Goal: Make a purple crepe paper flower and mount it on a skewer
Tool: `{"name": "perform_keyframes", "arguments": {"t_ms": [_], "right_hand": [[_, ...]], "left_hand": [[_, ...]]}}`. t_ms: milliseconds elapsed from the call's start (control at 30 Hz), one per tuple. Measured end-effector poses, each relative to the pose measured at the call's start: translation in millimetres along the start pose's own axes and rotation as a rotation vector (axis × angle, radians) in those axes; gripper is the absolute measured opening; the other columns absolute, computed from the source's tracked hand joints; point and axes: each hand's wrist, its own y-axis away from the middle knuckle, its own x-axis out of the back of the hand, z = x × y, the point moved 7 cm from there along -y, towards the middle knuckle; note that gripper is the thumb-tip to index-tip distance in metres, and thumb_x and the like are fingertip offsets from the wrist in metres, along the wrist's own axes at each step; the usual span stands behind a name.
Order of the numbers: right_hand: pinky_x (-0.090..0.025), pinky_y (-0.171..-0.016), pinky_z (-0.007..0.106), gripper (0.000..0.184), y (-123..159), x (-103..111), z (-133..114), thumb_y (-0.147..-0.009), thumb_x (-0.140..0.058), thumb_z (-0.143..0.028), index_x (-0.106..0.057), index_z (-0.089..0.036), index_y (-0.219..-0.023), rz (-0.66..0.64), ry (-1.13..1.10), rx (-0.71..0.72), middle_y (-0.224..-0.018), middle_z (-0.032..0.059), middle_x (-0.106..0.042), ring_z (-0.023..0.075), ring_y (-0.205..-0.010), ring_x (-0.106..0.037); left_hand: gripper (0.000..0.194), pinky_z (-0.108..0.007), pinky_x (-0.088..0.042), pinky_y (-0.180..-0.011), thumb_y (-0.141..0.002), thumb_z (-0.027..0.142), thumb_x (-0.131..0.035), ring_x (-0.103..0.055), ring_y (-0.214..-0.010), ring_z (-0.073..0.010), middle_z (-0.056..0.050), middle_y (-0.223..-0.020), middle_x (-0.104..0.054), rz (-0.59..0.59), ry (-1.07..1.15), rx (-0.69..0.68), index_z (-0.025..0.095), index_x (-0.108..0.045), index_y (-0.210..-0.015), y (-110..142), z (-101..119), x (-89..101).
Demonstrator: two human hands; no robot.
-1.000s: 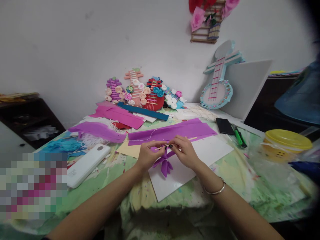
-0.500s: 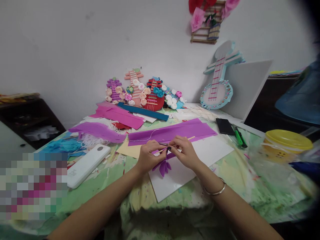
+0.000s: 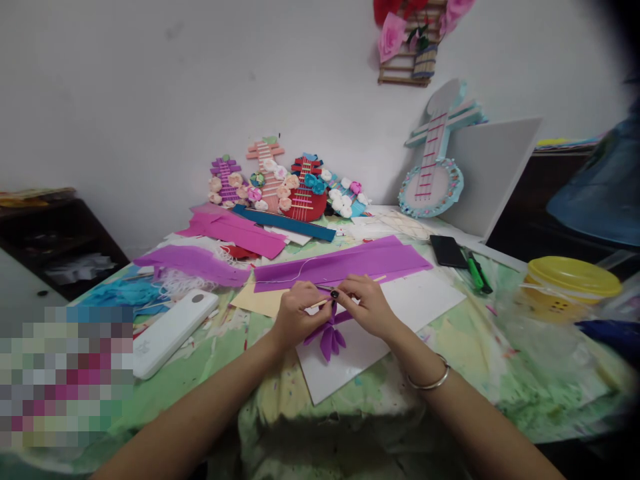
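My left hand [image 3: 299, 315] and my right hand [image 3: 367, 308] meet over a white board [image 3: 325, 383], fingers pinched together. Between the fingertips they hold the top of a purple paper flower [image 3: 328, 343], whose petals hang downward. A small dark round spot shows where the fingertips meet; I cannot make out what it is. Close by the fingers runs a thin pale stick [image 3: 320, 303], partly hidden by the hands. Behind them lies a long purple crepe paper strip [image 3: 345, 261], with a white thread looped over it.
A white power bank [image 3: 175, 335] lies at left, near a purple paper piece [image 3: 195, 265]. Rightward are a black phone [image 3: 449, 251], a green cutter [image 3: 477, 273] and a yellow-lidded tub [image 3: 573, 287]. Paper-flowered model instruments [image 3: 305, 193] lean on the wall.
The flower's petals hang slightly lower and have turned a little between the fingers. Both hands keep their pinch in nearly the same place. The whole view has shifted slightly.
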Motion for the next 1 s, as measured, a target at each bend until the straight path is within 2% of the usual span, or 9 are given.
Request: {"name": "perform_keyframes", "arguments": {"t_ms": [100,233,333,433,533,667,1000], "right_hand": [[-0.029,-0.065,0.027,0.025,-0.5,0.1,1.4,-0.088,-0.053,-0.025,-0.06,-0.017,-0.065,-0.005,-0.043,-0.006,-0.064,-0.0007,-0.054,0.0123,-0.063,-0.047],[-0.031,-0.064,0.027,0.021,-1.3,2.0,5.9,-0.083,-0.059,-0.023,-0.059,-0.016,-0.063,0.018,-0.073,-0.054,-0.064,-0.0008,-0.055,0.0122,-0.062,-0.048],[-0.031,-0.064,0.027,0.018,-1.5,3.1,8.3,-0.081,-0.062,-0.022,-0.059,-0.017,-0.064,0.023,-0.063,-0.079,-0.064,-0.0008,-0.056,0.0126,-0.063,-0.049],[-0.031,-0.064,0.027,0.016,-1.5,4.4,10.3,-0.08,-0.063,-0.021,-0.059,-0.016,-0.066,0.028,-0.056,-0.093,-0.066,-0.0004,-0.057,0.0128,-0.064,-0.05],[-0.031,-0.066,0.028,0.015,-1.4,6.3,11.2,-0.08,-0.063,-0.021,-0.059,-0.016,-0.067,0.046,-0.04,-0.094,-0.067,-0.0001,-0.058,0.0128,-0.063,-0.05],[-0.032,-0.065,0.028,0.017,-1.5,7.6,10.7,-0.082,-0.062,-0.023,-0.059,-0.016,-0.067,0.071,-0.058,-0.083,-0.068,0.001,-0.058,0.0131,-0.064,-0.051],[-0.033,-0.064,0.027,0.015,-1.7,8.7,8.3,-0.081,-0.063,-0.024,-0.059,-0.016,-0.069,0.077,-0.048,-0.065,-0.069,0.0015,-0.058,0.0139,-0.065,-0.051]], "left_hand": [[0.028,-0.029,-0.041,-0.061,-0.079,0.016,-0.054,-0.048,-0.053,-0.0126,0.0,-0.049,-0.056,-0.009,-0.013,-0.028,0.019,-0.056,-0.051,-0.4,2.1,-0.4],[0.021,-0.028,-0.043,-0.061,-0.078,0.015,-0.055,-0.053,-0.056,-0.0137,-0.002,-0.056,-0.063,-0.038,0.015,-0.003,0.019,-0.064,-0.06,-0.8,-0.1,-2.2],[0.015,-0.028,-0.047,-0.064,-0.075,0.013,-0.057,-0.061,-0.065,-0.0158,-0.005,-0.07,-0.071,-0.059,0.103,0.075,0.018,-0.071,-0.076,-0.7,-5.6,-4.4],[0.017,-0.028,-0.05,-0.068,-0.072,0.014,-0.064,-0.065,-0.074,-0.0178,-0.007,-0.08,-0.073,-0.063,0.212,0.214,0.017,-0.073,-0.086,0.8,-14.7,-7.4],[0.018,-0.028,-0.051,-0.07,-0.069,0.016,-0.068,-0.067,-0.077,-0.0192,-0.008,-0.082,-0.073,-0.064,0.271,0.333,0.017,-0.074,-0.086,3.4,-22.5,-11.0],[0.016,-0.029,-0.051,-0.071,-0.068,0.014,-0.067,-0.066,-0.075,-0.0197,-0.008,-0.08,-0.072,-0.06,0.316,0.41,0.015,-0.074,-0.082,6.1,-27.2,-13.3],[0.012,-0.028,-0.049,-0.066,-0.069,0.02,-0.07,-0.064,-0.071,-0.0186,-0.007,-0.075,-0.07,-0.067,0.304,0.442,0.015,-0.075,-0.08,6.8,-27.8,-11.5]]}}
